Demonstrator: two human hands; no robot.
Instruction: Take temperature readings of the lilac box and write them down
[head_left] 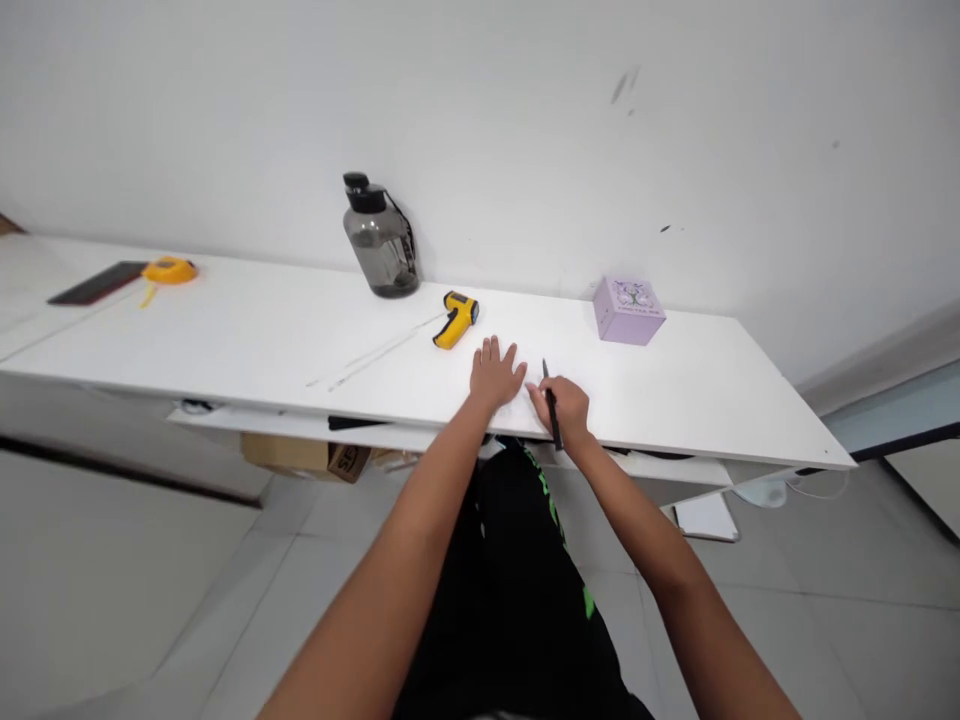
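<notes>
My left hand [496, 376] lies flat on the white tabletop [712, 390], fingers spread, close to the front edge. Just right of it, my right hand [568, 405] is closed around a slim black pen [553, 418], whose greyish end points away from me. A pale patch, perhaps paper, shows faintly between the two hands; I cannot make it out. Beyond my left hand rests a yellow and black infrared thermometer gun [456, 320]. Further right, a lilac box [628, 312] with a printed top sits near the wall.
A grey water bottle [382, 250] with a black lid stands against the wall. At the far left are an orange tape measure [170, 270] and a dark flat panel [100, 284]. Below the tabletop, a shelf [405, 434] and a cardboard box [289, 454] show.
</notes>
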